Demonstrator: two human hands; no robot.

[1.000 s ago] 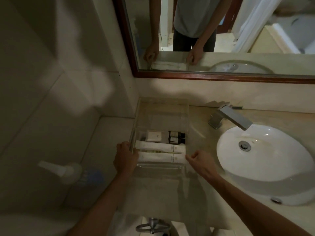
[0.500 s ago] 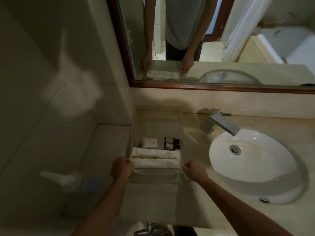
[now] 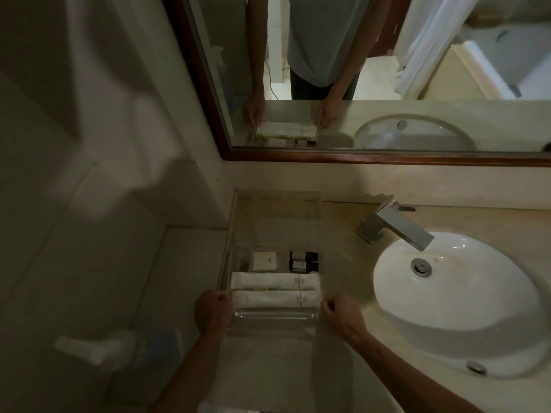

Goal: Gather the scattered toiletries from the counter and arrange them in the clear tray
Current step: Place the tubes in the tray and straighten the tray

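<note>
Hands (image 3: 213, 308) at tray (image 3: 275, 315) (toiletries (image 3: 275, 283) inside)

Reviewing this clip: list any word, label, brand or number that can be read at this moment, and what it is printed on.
None can be read.
Upper white packet: small dark mark, too blurred.
Lower white packet: small dark mark, too blurred.
White box: tiny mark, unreadable.
Dark bottles: pale labels, unreadable.
Pump bottle: blue label, blurred.

A clear tray (image 3: 275, 315) sits on the table beside the sink. Inside, two long white tubes (image 3: 275, 283) lie side by side nearest me; behind them are a small white box (image 3: 265, 260) and two dark bottles (image 3: 303, 261).
</note>
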